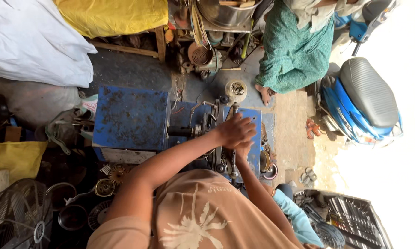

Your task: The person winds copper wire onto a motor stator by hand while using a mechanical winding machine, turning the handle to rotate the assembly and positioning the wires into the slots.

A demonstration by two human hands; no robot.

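both hands meet on a metal tool [227,138] lying lengthwise away from the camera on the blue bench [129,115]; left hand [235,130] curls over it, right hand [242,148] grip unclear.

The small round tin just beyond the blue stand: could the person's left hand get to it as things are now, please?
Probably yes. The left hand rests on the metal machine, and the round tin sits on open floor just beyond it, with nothing between them. The standing person beside it is not in the way.

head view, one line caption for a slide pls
Both hands, left hand over right hand, on a metal machine on a blue workbench.
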